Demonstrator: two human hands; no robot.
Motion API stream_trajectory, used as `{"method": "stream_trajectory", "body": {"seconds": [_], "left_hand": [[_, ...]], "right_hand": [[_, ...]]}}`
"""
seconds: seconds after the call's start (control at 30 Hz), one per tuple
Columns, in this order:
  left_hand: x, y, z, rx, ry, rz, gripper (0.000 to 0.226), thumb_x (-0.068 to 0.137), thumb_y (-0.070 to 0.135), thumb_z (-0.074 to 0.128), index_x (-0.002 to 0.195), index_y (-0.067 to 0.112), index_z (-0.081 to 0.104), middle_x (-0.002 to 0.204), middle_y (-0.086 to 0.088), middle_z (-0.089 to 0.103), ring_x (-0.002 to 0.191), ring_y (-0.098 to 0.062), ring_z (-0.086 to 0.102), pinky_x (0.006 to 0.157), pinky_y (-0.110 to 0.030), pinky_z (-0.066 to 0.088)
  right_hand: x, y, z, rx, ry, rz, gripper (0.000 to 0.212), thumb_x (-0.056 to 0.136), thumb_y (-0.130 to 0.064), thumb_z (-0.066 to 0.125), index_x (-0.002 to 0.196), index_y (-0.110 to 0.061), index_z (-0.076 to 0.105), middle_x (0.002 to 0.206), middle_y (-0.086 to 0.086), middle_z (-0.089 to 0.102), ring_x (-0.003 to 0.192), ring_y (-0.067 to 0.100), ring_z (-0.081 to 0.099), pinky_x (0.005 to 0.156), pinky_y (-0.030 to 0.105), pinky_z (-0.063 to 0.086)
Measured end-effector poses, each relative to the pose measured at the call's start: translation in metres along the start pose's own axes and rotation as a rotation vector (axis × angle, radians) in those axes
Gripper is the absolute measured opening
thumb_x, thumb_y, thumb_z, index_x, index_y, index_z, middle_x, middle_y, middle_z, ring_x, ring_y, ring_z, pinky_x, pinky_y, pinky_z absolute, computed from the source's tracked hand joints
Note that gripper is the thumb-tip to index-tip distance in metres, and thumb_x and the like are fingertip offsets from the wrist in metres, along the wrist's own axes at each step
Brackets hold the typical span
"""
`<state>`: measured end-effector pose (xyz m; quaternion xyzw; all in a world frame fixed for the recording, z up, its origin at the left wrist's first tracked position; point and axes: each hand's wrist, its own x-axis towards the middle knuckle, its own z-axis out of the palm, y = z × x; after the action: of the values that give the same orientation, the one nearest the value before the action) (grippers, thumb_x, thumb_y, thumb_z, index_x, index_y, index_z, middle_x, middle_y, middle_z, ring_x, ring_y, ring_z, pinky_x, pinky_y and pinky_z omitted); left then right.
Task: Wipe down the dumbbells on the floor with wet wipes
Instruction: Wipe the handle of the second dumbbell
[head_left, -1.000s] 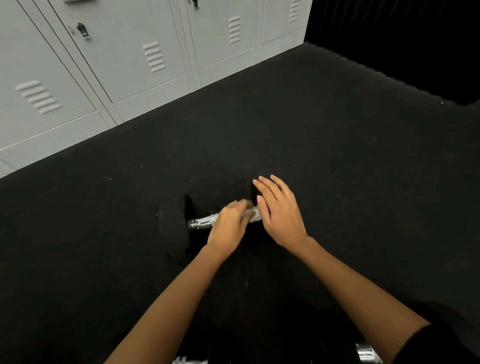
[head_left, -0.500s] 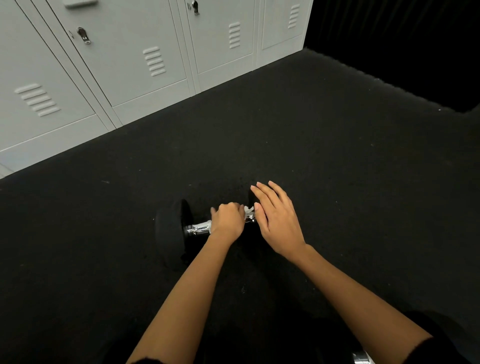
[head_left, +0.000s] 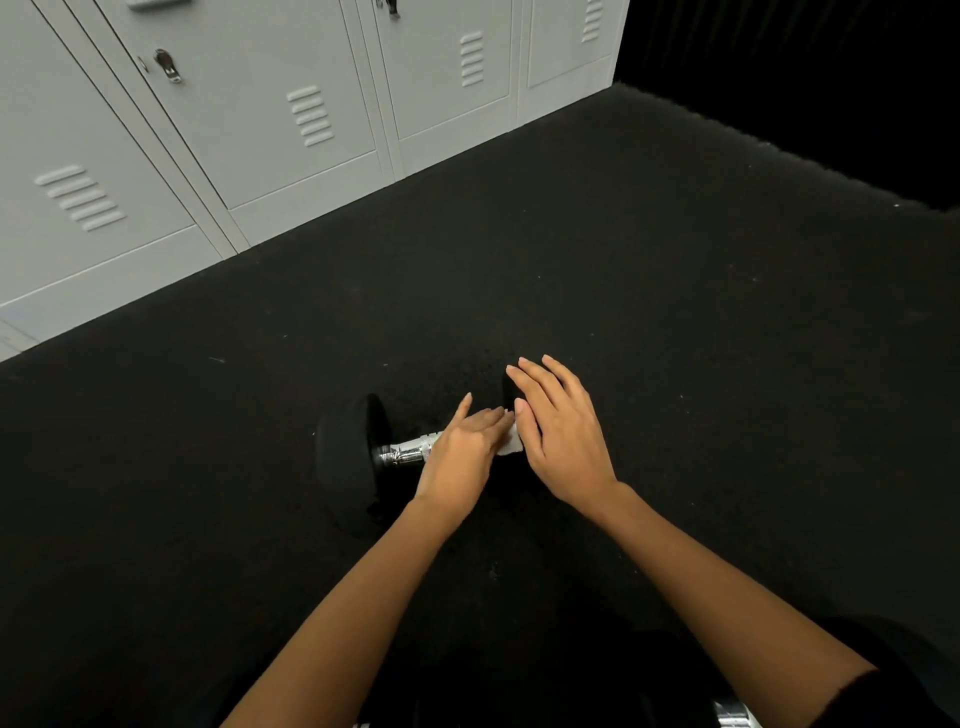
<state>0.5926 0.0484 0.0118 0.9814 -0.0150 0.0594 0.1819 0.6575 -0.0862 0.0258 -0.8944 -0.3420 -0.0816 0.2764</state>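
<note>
A dumbbell lies on the black floor with a chrome handle (head_left: 408, 451) and black heads; the left head (head_left: 340, 457) is in plain sight. My left hand (head_left: 460, 449) lies over the handle with fingers stretched along it and thumb raised, pressing a white wet wipe (head_left: 510, 446) onto the bar. Only a corner of the wipe shows past my fingertips. My right hand (head_left: 558, 436) rests flat, fingers straight, on the right head (head_left: 506, 387), which it mostly hides.
Grey metal lockers (head_left: 291, 119) line the far left wall. A dark wall or curtain (head_left: 805, 78) bounds the far right. A chrome piece of another dumbbell (head_left: 733, 716) shows at the bottom edge by my right forearm. Black rubber floor (head_left: 675, 312) surrounds the dumbbell.
My left hand was curled round the handle; now its fingers are stretched out towards the right head, over the wipe. My right hand stays on the right head.
</note>
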Motion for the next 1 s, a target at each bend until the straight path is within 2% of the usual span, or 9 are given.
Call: {"method": "stream_trajectory", "body": {"seconds": [0.13,0.27,0.33,0.43,0.53,0.63,0.8,0.87,1.0], "left_hand": [[-0.008,-0.007,-0.006,0.144,-0.061,0.064,0.056,0.092,0.002,0.051,0.144,0.011,0.032,0.149,-0.007,0.038,0.139,-0.013,0.033,0.119,-0.028,-0.005],[-0.008,-0.007,-0.010,0.174,-0.050,0.035,0.049,0.093,0.010,0.053,0.141,0.012,0.040,0.144,-0.006,0.045,0.134,-0.015,0.041,0.119,-0.032,-0.002],[-0.008,-0.005,-0.012,0.166,-0.023,0.008,0.044,0.093,0.014,0.055,0.136,0.013,0.048,0.138,-0.005,0.053,0.129,-0.018,0.047,0.119,-0.038,0.009],[-0.010,-0.003,-0.012,0.116,0.075,-0.032,0.034,0.087,0.014,0.064,0.120,0.010,0.063,0.117,-0.007,0.068,0.111,-0.022,0.060,0.111,-0.044,0.030],[-0.013,0.000,-0.012,0.069,0.102,-0.092,0.031,0.088,0.014,0.063,0.119,0.010,0.064,0.117,-0.007,0.068,0.108,-0.021,0.061,0.108,-0.043,0.036],[-0.014,0.003,-0.014,0.062,0.061,-0.117,0.038,0.087,0.007,0.063,0.125,0.011,0.060,0.125,-0.007,0.063,0.114,-0.020,0.059,0.110,-0.039,0.034],[-0.019,-0.004,-0.019,0.200,-0.012,0.021,0.062,0.072,-0.007,0.072,0.130,0.007,0.054,0.129,-0.011,0.060,0.120,-0.023,0.056,0.110,-0.033,0.029],[-0.022,-0.006,-0.021,0.278,-0.016,0.035,0.071,0.060,-0.008,0.081,0.126,0.006,0.058,0.124,-0.011,0.063,0.115,-0.024,0.061,0.105,-0.030,0.034],[-0.027,-0.013,-0.020,0.305,-0.049,0.064,0.068,0.057,-0.006,0.083,0.121,0.005,0.061,0.121,-0.013,0.065,0.112,-0.023,0.063,0.102,-0.035,0.041]], "right_hand": [[0.001,-0.001,0.000,-0.019,-0.009,-0.002,0.045,0.099,-0.032,0.029,0.137,-0.015,0.046,0.142,0.002,0.047,0.139,0.017,0.029,0.113,0.041,0.029],[0.003,-0.002,-0.001,-0.031,-0.023,0.004,0.047,0.099,-0.033,0.027,0.137,-0.016,0.046,0.141,0.001,0.048,0.139,0.017,0.029,0.113,0.042,0.030],[0.003,-0.002,-0.002,-0.045,-0.032,0.006,0.047,0.099,-0.033,0.026,0.137,-0.016,0.046,0.142,0.001,0.048,0.139,0.017,0.029,0.113,0.042,0.030],[0.003,-0.002,-0.003,-0.054,-0.044,0.002,0.046,0.099,-0.033,0.026,0.138,-0.016,0.045,0.142,0.001,0.047,0.140,0.018,0.028,0.112,0.043,0.030],[0.001,-0.003,-0.003,-0.056,-0.050,0.003,0.047,0.099,-0.032,0.026,0.138,-0.015,0.044,0.143,0.001,0.046,0.140,0.018,0.028,0.113,0.044,0.029],[0.001,-0.003,-0.004,-0.051,-0.062,0.009,0.047,0.099,-0.033,0.025,0.139,-0.016,0.044,0.143,0.001,0.046,0.140,0.018,0.028,0.113,0.045,0.029],[0.002,-0.002,-0.003,-0.053,-0.066,0.009,0.047,0.099,-0.034,0.024,0.139,-0.017,0.043,0.143,0.001,0.045,0.140,0.018,0.028,0.112,0.045,0.030],[0.002,-0.002,-0.003,-0.053,-0.066,0.010,0.047,0.099,-0.034,0.025,0.139,-0.017,0.043,0.143,0.001,0.045,0.140,0.018,0.028,0.112,0.045,0.030],[0.002,-0.002,-0.003,-0.054,-0.069,0.010,0.048,0.099,-0.034,0.024,0.139,-0.017,0.042,0.144,0.001,0.045,0.140,0.018,0.027,0.111,0.046,0.030]]}}
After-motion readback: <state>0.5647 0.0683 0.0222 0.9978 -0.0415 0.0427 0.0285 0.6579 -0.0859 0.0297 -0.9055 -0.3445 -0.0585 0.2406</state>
